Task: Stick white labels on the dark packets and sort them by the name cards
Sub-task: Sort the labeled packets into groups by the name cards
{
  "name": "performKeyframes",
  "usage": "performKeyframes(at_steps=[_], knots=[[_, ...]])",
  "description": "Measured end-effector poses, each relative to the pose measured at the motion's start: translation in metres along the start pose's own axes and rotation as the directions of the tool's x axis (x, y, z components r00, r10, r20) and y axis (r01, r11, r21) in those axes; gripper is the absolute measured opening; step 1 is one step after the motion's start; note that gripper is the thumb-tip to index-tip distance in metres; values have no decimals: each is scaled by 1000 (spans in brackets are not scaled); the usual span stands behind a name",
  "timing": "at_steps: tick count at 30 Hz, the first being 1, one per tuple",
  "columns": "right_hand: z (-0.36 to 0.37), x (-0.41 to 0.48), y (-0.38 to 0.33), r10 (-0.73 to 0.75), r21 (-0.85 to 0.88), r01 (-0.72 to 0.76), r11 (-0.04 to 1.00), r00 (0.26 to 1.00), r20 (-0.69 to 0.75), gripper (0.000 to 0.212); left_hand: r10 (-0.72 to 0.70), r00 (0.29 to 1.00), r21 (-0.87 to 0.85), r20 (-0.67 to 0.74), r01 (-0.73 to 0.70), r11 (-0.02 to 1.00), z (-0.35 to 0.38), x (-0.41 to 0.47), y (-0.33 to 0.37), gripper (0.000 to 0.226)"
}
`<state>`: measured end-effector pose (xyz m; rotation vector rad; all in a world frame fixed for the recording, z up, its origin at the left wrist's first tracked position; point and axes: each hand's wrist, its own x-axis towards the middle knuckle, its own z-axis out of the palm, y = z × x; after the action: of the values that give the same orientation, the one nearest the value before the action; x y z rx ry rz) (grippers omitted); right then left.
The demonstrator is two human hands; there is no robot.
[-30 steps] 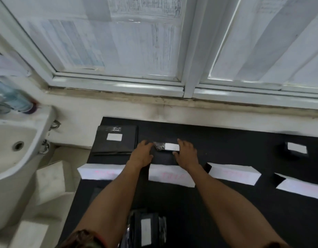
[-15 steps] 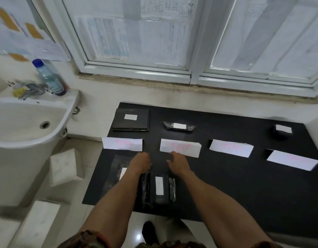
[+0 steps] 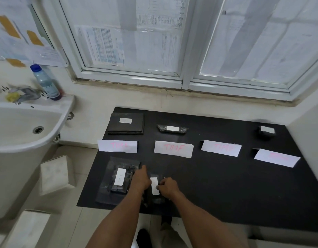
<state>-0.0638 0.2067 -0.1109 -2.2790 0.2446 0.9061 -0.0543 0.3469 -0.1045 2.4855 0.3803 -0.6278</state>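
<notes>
On the black table point(image 3: 226, 190), several white name cards with pink writing stand in a row, among them the second card point(image 3: 173, 148). Behind them lie labelled dark packets: a flat one point(image 3: 126, 123), a narrow one point(image 3: 172, 129) and a small one point(image 3: 266, 132). Near the front edge, a dark packet point(image 3: 155, 198) with a white label point(image 3: 154, 186) lies between my hands. My left hand point(image 3: 140, 180) rests on its left side. My right hand point(image 3: 168, 187) pinches at the label's right edge. A larger labelled packet point(image 3: 118, 179) lies to the left.
A white sink point(image 3: 20, 126) with a tap and a blue-capped bottle point(image 3: 45, 82) stands left of the table. White blocks point(image 3: 56, 174) sit on the floor below. A papered window runs along the back wall. My feet show under the table's front edge.
My hands left the narrow packet behind the second card and drew back to the front edge. They now close on the labelled packet there, the right hand's fingers at its label.
</notes>
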Motion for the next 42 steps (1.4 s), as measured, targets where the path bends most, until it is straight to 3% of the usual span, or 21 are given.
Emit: performKeyframes(at_steps=[3, 5, 7, 11, 14, 17, 19, 23, 26, 29, 38, 42], knots=[[1, 0, -1, -11, 7, 11, 1000, 1000, 6, 20, -45, 999, -108, -16, 43, 993, 1, -1, 2, 27], [0, -1, -2, -24, 14, 24, 1000, 1000, 16, 21, -112, 994, -293, 9, 110, 950, -3, 1, 0, 20], [-4, -5, 0, -45, 43, 44, 998, 999, 20, 29, -179, 982, -518, 63, 186, 835, -10, 2, 0, 22], [-24, -15, 0, -31, 243, 54, 968, 995, -98, 46, -243, 969, -764, 37, 184, 619, -30, 12, 9, 30], [-44, -19, -12, 77, 491, -30, 871, 994, -77, 33, -232, 972, -898, 43, 140, 418, -48, 16, 25, 23], [-71, -21, -31, 56, 629, 26, 777, 992, -110, 23, -164, 986, -931, 25, 82, 354, -66, 23, 49, 37], [-90, -19, -41, 48, 611, 89, 787, 978, -204, 20, -110, 994, -908, 13, 58, 415, -76, 26, 64, 42], [-131, -9, -55, 51, 475, 142, 869, 927, -372, 31, -14, 998, -758, -57, -34, 651, -96, 38, 90, 48], [-159, 3, -61, 37, 406, 160, 900, 899, -437, 28, 54, 990, -645, -130, -126, 754, -114, 48, 110, 47], [-180, 17, -65, 25, 381, 172, 908, 887, -461, 31, 62, 987, -607, -148, -140, 782, -125, 63, 128, 39], [-216, 79, -65, 61, 398, 131, 908, 899, -435, 37, -19, 999, -525, -45, -8, 851, -135, 121, 161, 14], [-229, 113, -66, 55, 362, 110, 925, 907, -417, 34, -54, 998, -497, 9, 51, 866, -135, 149, 171, 19]])
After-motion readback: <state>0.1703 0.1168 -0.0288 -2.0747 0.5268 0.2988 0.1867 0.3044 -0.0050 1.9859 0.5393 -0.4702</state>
